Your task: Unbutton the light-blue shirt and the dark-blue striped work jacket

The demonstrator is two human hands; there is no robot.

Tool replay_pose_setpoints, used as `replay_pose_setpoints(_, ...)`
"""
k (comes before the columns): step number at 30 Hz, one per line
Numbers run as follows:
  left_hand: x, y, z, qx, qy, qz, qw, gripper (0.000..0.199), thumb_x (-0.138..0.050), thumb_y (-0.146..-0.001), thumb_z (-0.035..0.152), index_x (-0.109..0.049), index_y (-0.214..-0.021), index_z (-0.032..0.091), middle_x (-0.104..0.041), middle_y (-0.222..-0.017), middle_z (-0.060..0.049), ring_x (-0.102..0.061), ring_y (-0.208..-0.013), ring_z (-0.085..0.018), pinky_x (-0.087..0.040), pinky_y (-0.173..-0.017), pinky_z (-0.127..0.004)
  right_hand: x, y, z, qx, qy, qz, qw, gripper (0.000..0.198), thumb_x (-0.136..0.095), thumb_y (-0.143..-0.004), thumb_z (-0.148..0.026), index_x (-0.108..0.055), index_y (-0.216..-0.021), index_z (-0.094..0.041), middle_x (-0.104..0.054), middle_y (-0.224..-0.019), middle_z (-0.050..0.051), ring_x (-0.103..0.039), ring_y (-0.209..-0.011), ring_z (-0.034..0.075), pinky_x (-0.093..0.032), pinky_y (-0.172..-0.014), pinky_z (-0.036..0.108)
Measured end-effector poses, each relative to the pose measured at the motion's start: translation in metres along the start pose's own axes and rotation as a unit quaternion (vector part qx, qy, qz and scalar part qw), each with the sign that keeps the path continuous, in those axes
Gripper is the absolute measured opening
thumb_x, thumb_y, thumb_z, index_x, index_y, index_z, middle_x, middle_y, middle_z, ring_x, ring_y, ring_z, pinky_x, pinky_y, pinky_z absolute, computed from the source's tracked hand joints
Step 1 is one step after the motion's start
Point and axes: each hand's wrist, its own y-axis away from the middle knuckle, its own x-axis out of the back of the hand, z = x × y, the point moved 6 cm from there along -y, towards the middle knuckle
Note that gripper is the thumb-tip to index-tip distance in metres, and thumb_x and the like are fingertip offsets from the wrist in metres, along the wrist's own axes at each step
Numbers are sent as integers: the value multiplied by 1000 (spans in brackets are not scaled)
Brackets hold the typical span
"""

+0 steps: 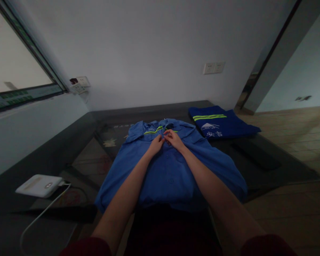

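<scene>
A blue work shirt with yellow-green stripes lies spread on the dark table, its collar toward the wall and its hem toward me. At the front placket, just below the stripes, my left hand pinches the fabric. My right hand meets it there, thumb and fingers closed on the opposite edge of the placket. The fingertips of both hands almost touch. Whatever small piece sits between them, such as a button, is hidden. Lower on the placket a round button shows.
A folded dark blue garment with stripes and white lettering lies at the back right. Near it is a flat black object. A white power bank with a cable rests at the left. Wall sockets are behind the table.
</scene>
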Motion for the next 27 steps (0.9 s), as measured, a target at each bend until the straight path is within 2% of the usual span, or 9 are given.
replay_pose_setpoints(3,0,2,0,-15,-19,23,999,20,-50,-82,17,-43,-65,19,-45,-60,3,-45,-59,-13,-35,-60,-25,2,1,-1,-2,-2,5,1000,25,-62,-73,-34,-48,-90,-22,-50,-62,-7,-47,-47,9,-34,-41,20)
replay_pose_setpoints(6,0,1,0,-19,3,22,1000,22,-49,-83,18,-42,-62,19,-43,-59,3,-44,-59,-13,-35,-60,-24,3,0,-5,6,3,7,1000,25,-61,-73,-33,-49,-91,-21,-51,-63,-6,-47,-48,9,-35,-43,21)
replay_pose_setpoints(11,4,-5,-1,-10,76,-4,997,26,-47,-83,22,-40,-58,18,-37,-56,4,-38,-55,-10,-31,-55,-22,10,-3,-18,74,58,49,994,22,-62,-72,-31,-51,-86,-20,-54,-65,-4,-51,-57,12,-41,-57,25)
replay_pose_setpoints(15,6,-5,-1,-12,96,-6,995,25,-47,-82,25,-40,-59,18,-35,-56,5,-36,-54,-10,-30,-53,-21,12,-3,-27,118,91,77,986,18,-61,-73,-30,-51,-83,-20,-56,-70,-1,-54,-67,15,-43,-66,27)
replay_pose_setpoints(19,8,-1,4,-33,40,10,999,27,-46,-84,24,-40,-58,18,-38,-55,4,-39,-56,-11,-30,-55,-22,10,2,-30,132,138,87,978,13,-58,-76,-28,-51,-82,-21,-57,-74,0,-56,-71,16,-43,-67,28)
replay_pose_setpoints(23,9,4,10,-75,-33,37,996,25,-44,-87,24,-47,-63,17,-46,-59,2,-44,-60,-12,-31,-58,-22,3,9,-33,143,209,94,963,4,-53,-80,-23,-52,-83,-21,-59,-77,1,-57,-73,18,-42,-70,29)
replay_pose_setpoints(27,12,5,1,-35,-60,74,995,23,-44,-88,25,-50,-68,18,-51,-62,1,-48,-61,-13,-33,-58,-22,-8,11,-34,156,239,45,957,9,-48,-81,-17,-53,-88,-22,-60,-84,3,-57,-79,18,-42,-76,30)
